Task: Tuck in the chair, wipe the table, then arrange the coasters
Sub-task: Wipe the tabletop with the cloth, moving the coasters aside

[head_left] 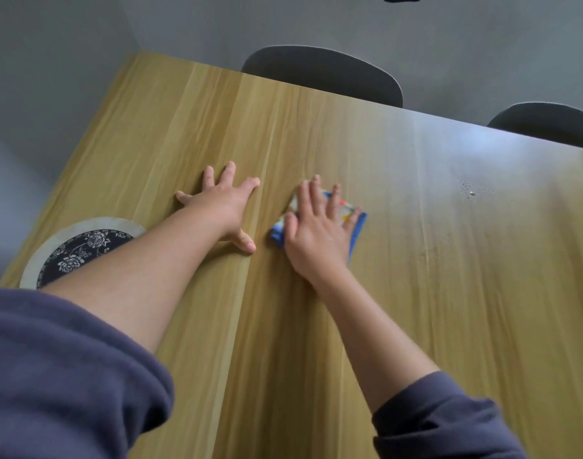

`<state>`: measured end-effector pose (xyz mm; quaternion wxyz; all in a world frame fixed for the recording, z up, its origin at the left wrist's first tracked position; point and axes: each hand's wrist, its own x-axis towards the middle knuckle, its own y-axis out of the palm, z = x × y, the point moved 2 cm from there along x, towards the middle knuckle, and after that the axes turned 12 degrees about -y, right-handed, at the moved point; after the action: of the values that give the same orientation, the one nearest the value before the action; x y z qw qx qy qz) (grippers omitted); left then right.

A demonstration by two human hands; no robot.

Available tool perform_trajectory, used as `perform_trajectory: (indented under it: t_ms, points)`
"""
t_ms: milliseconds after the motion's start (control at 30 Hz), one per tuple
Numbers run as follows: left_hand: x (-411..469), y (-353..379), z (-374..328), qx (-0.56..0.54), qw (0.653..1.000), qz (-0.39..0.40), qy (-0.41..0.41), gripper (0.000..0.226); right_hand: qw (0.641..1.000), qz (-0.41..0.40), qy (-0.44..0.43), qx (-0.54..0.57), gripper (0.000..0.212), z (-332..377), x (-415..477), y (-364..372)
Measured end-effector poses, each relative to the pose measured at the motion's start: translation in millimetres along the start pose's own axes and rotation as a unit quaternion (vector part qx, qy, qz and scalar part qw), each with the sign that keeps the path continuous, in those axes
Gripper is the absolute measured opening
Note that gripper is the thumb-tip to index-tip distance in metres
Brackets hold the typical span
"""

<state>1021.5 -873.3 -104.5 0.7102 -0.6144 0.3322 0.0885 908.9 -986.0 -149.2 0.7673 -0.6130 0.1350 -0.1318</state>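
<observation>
My right hand (320, 226) lies flat with straight fingers on a folded blue and white cloth (358, 223), pressing it onto the wooden table (449, 293). My left hand (225, 203) rests flat on the table just left of the cloth, fingers spread. A round coaster (71, 250) with a pale rim and a dark floral centre lies near the table's left edge, partly hidden by my left forearm. Two dark chair backs (323, 74) (548, 124) stand against the table's far edge.
A small patch of crumbs or droplets (472, 192) sits on the table to the right of the cloth. A grey wall runs behind the chairs. The table's left edge lies close to the coaster.
</observation>
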Motion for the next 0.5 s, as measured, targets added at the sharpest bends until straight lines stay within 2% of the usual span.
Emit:
perform_trajectory:
  t_ms: [100,167,267,367,500]
  points:
    - [1,1,0,0.002,1.0,-0.005,0.004,0.123,0.996,0.019,-0.092,-0.01,0.06,0,-17,1]
    - [2,1,1,-0.003,1.0,-0.004,0.006,0.123,0.996,0.019,-0.087,-0.014,0.058,-26,-25,-4]
    - [3,2,2,-0.003,1.0,-0.002,0.008,0.123,0.999,0.01,0.03,-0.023,0.057,-90,-40,-17]
    - [3,3,2,-0.003,1.0,-0.003,0.009,0.123,0.984,0.004,0.18,-0.012,0.057,-150,-62,-31]
    - [3,2,2,-0.009,1.0,-0.007,0.009,0.122,0.96,0.003,0.281,-0.007,0.058,-152,-75,-32]
